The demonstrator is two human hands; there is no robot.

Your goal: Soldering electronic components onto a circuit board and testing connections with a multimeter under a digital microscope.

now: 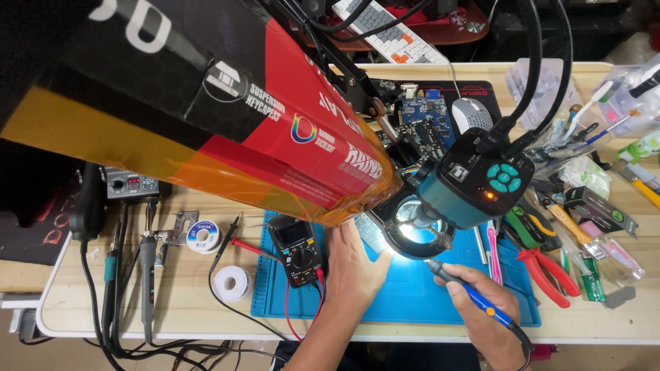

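My right hand [485,306] grips a blue-handled soldering iron [474,295], its tip pointing up-left toward the lit spot under a teal microscope camera [474,182] with a ring light [412,230]. My left hand [354,264] rests flat on the blue work mat [412,302], fingers reaching under the ring light; whatever it touches there is hidden. A black multimeter [297,251] with red and black leads lies just left of that hand.
A long red, black and orange box [206,110] juts across the upper left. Solder spools [230,282], a soldering station [130,185], red pliers [550,268], a circuit board [426,120], a mouse [471,113], a keyboard [392,31] and many small tools crowd the wooden desk.
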